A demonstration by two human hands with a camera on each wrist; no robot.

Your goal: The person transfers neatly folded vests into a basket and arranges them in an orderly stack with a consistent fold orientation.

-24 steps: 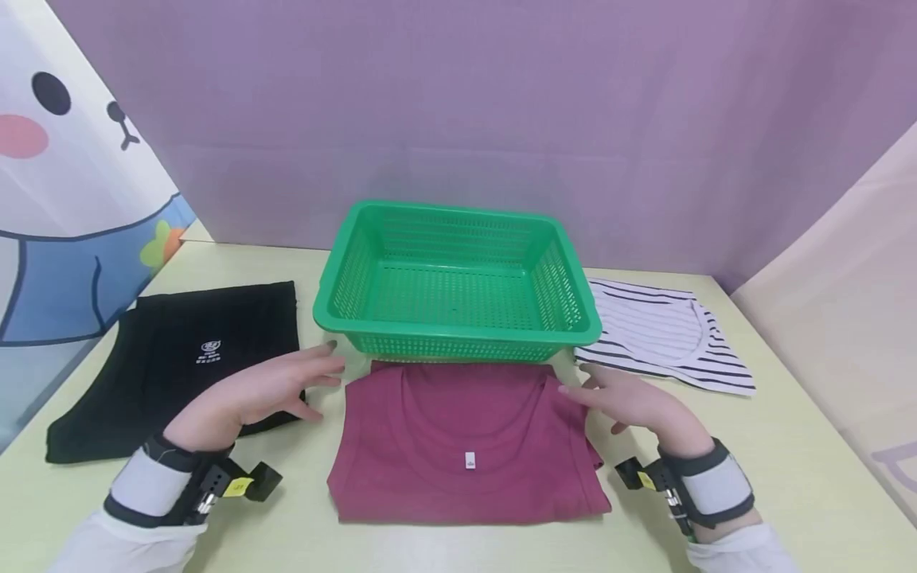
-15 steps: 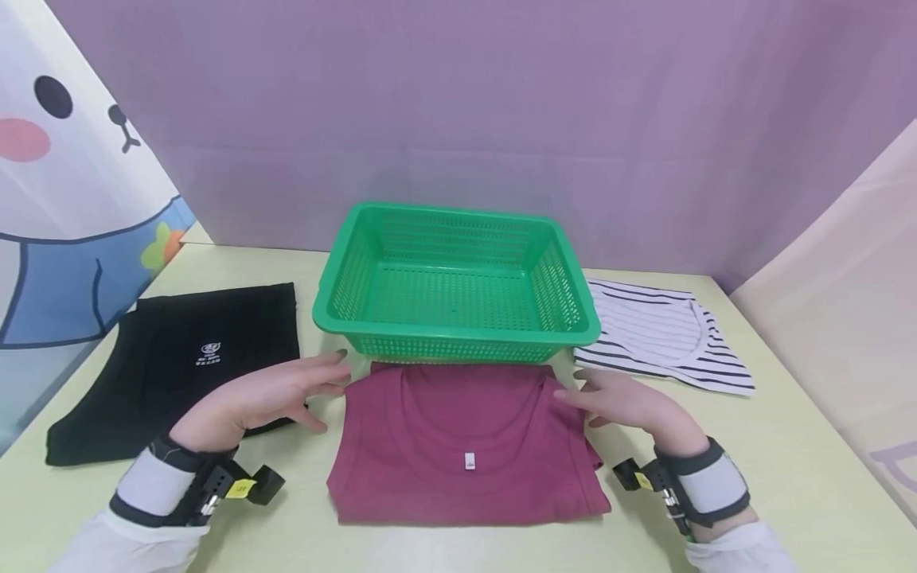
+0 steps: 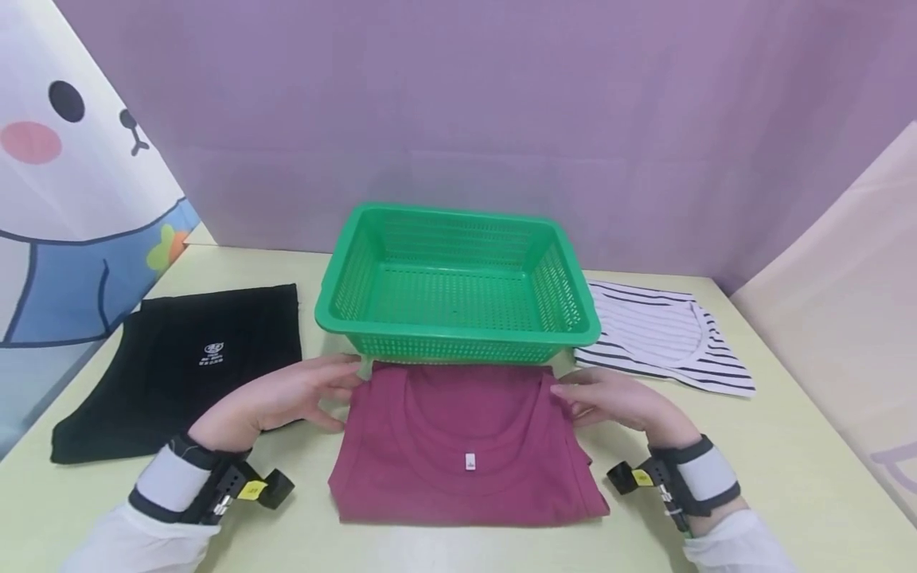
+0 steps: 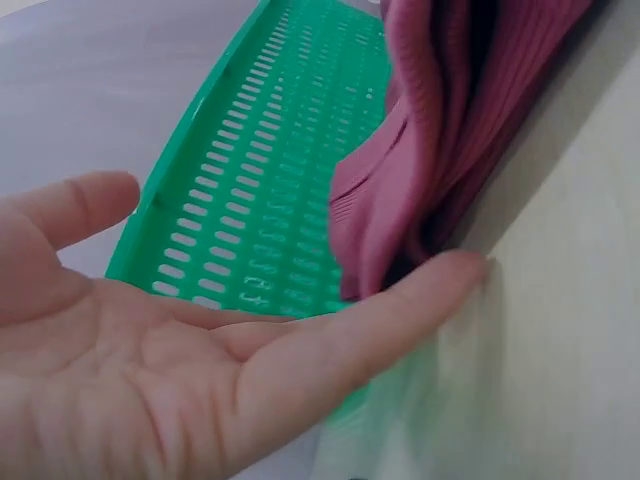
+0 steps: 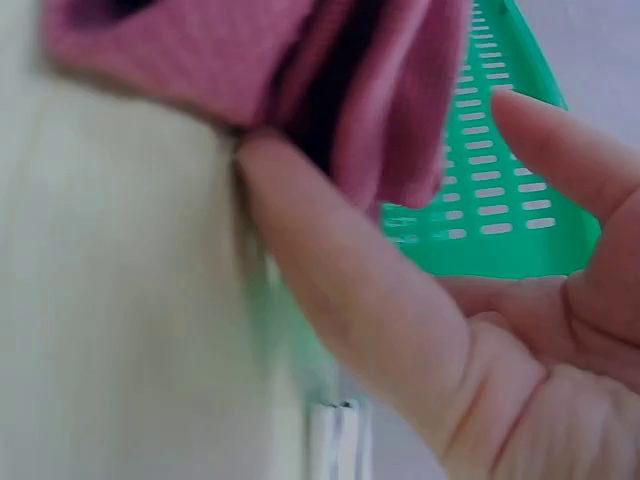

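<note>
Maroon shirt (image 3: 466, 446) folded flat, ribbed knit, white neck tag

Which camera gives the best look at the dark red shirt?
The head view: the whole folded dark red shirt lies flat before the green basket, between both hands. The left wrist view shows only its bunched edge by the thumb; the right wrist view, a blurred corner of folds.

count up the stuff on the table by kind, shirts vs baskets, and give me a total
folded shirts: 3 – maroon shirt, black shirt, striped shirt
baskets: 1 – green basket
total: 4
</note>
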